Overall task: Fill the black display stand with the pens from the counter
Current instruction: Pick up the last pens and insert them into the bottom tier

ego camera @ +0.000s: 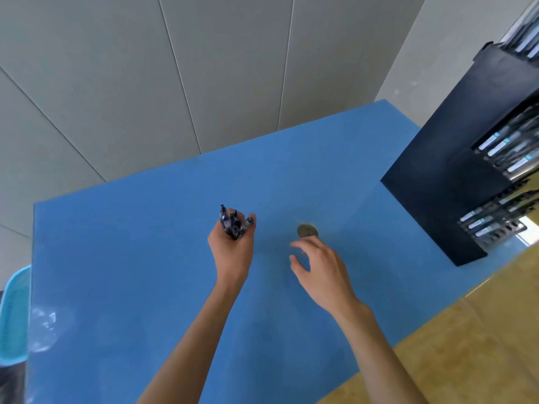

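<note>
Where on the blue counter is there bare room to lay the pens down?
Bare counter lies left of the left hand holding the pens, out to the basket, and between hands and wall. Crowded: around the round object by the right hand, and near the stand.

A small bundle of dark pens (233,224) is standing upright in the grip of the left hand (232,249), their capped ends poking up above the curled fingers over the blue surface (145,272). The black display stand (455,170) is sitting well to the right of both hands, beyond the right hand (318,265), its slanted tiers already holding rows of pens with pale labels.
</note>
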